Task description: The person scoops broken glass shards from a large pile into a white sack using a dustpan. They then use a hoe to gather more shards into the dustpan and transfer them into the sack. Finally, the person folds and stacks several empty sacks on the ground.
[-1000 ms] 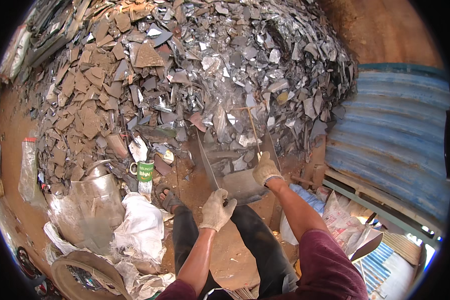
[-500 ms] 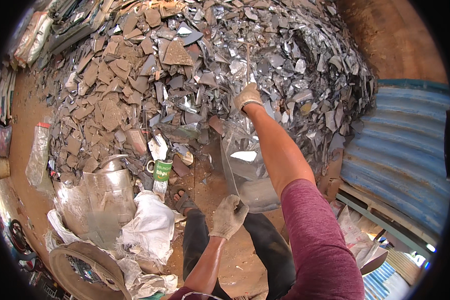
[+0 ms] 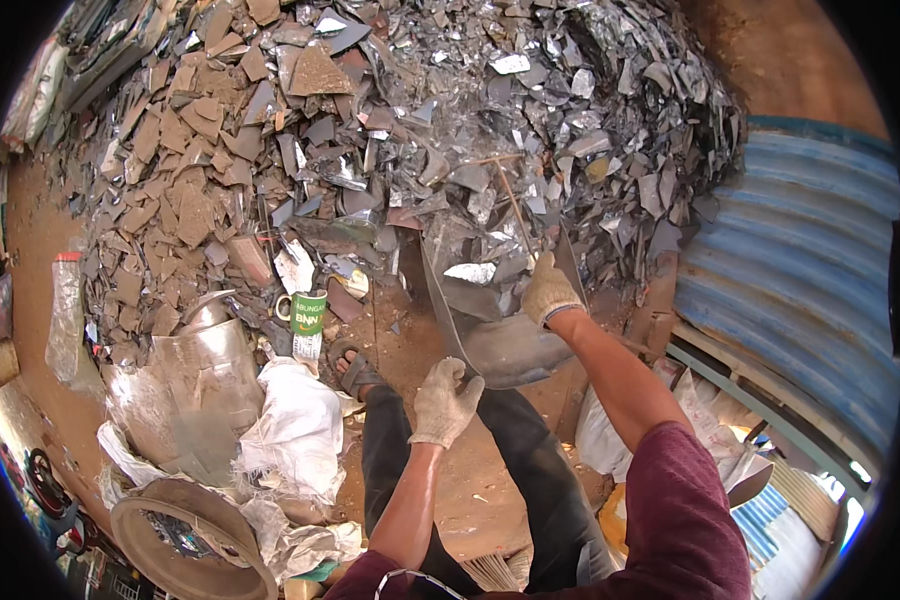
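Observation:
A large heap of broken glass and mirror shards (image 3: 200, 205) fills the far side. My right hand (image 3: 550, 292), in a dusty knit glove, is closed around a thin T-ended rake (image 3: 515, 205). Its crossbar rests among the shards. Between my legs and the heap lies a wide metal scoop (image 3: 515, 352) with raised sides, its mouth towards the heap. Several shards sit inside, one of them bright (image 3: 470, 272). My gloved left hand (image 3: 444, 405) is curled at the scoop's near left rim, gripping it.
Left of my sandalled foot (image 3: 360, 370) stands a green and white mug (image 3: 308, 315). White sacking (image 3: 295, 425), a curved clear sheet (image 3: 205, 385) and a round rim (image 3: 135, 540) lie nearer. Blue corrugated sheeting (image 3: 790, 270) borders the right side.
My right hand has drawn back towards me, bringing the rake's crossbar nearer to the scoop. My left hand stays at the scoop's rim. The view has shifted slightly.

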{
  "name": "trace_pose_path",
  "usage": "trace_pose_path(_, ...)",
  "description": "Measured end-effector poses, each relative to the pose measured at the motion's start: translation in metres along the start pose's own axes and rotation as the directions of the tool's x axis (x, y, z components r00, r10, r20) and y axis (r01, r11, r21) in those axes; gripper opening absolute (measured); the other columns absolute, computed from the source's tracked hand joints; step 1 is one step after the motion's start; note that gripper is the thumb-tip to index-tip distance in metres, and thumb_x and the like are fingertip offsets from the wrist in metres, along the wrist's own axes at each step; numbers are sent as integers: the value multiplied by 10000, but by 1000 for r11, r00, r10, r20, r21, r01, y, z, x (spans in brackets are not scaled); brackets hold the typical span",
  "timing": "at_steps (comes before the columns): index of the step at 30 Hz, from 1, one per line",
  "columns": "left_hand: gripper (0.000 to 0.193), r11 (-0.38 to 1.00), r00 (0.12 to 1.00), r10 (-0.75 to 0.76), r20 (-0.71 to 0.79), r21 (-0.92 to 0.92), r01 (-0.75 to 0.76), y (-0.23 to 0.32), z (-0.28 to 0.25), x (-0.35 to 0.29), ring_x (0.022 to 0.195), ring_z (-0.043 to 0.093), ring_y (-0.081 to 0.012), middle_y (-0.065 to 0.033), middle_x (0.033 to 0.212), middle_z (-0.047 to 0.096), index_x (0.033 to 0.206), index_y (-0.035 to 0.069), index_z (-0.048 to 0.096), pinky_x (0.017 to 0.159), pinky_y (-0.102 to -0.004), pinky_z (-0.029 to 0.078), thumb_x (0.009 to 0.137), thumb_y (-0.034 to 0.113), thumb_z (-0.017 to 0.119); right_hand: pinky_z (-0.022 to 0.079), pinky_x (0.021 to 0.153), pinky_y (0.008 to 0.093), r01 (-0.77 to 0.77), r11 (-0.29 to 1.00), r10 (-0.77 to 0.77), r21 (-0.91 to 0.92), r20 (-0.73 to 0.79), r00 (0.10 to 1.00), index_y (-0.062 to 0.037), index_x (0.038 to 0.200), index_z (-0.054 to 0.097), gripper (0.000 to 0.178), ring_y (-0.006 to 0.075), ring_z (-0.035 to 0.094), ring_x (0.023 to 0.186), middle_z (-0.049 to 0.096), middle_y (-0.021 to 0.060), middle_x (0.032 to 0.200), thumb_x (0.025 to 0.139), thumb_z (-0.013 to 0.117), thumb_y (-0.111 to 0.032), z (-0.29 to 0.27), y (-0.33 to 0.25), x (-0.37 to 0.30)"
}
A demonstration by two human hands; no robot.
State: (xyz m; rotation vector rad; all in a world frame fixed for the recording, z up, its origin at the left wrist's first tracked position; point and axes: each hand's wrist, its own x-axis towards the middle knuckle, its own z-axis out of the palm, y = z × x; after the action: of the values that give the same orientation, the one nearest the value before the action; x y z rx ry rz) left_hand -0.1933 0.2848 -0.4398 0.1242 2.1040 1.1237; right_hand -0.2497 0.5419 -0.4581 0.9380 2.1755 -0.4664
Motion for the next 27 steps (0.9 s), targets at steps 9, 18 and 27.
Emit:
trace_pose_path(9,329,999,999,29,42,-31,-28,4,7,0,788,654,-258,-94,921,637,996,76,600,719,-399,534,815,288,775,515,846,574,-101,995,101,-14,3,995,19,1172,387,328,527,646,991,660,371,970,906,550,-84,23,49,-86)
trace_pose_path(18,345,1000,1000,11,21,-18,-10,7,-6,5,808,662,-270,-98,928,646,1012,80,597,727,-402,541,807,276,793,508,820,586,98,990,-50,100,-397,916,18,1140,403,339,543,642,928,649,382,953,926,590,-167,-79,8,-26)
trace_pose_path(27,352,1000,1000,17,-9,-7,-17,-1,10,5,809,667,-275,-106,918,643,989,69,591,724,-394,538,790,256,813,530,929,485,-67,997,71,48,-78,994,66,1259,369,474,478,636,1132,625,379,1167,879,615,-75,8,-35,88)
